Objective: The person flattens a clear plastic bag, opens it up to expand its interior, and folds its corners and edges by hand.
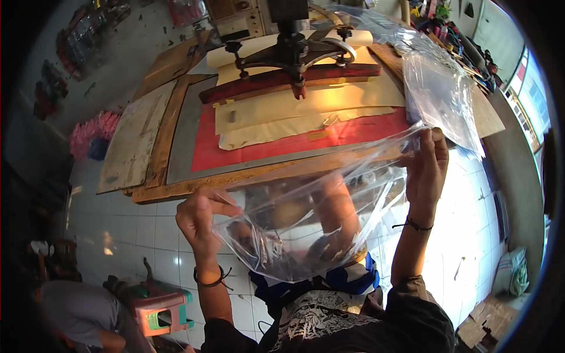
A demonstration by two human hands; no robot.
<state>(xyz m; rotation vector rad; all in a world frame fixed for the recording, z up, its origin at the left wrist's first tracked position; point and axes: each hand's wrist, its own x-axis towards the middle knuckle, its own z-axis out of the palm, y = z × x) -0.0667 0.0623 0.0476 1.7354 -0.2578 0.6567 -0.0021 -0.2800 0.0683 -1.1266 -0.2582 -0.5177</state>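
A clear plastic sheet is stretched between my two hands, sagging in front of my body. Its left edge is pinched in my left hand, off the table's front edge. Higher up, at the table's right front corner, my right hand grips the opposite top corner. Beyond the sheet lies a red sheet with tan paper pieces on it. Above them hangs a dark press head with a long red bar. My legs show blurred through the plastic.
A wooden-edged table carries the press. More clear plastic sheets lie at its right side, and a pale board at its left. Stacked stools and a seated person are at lower left. A sack stands at right.
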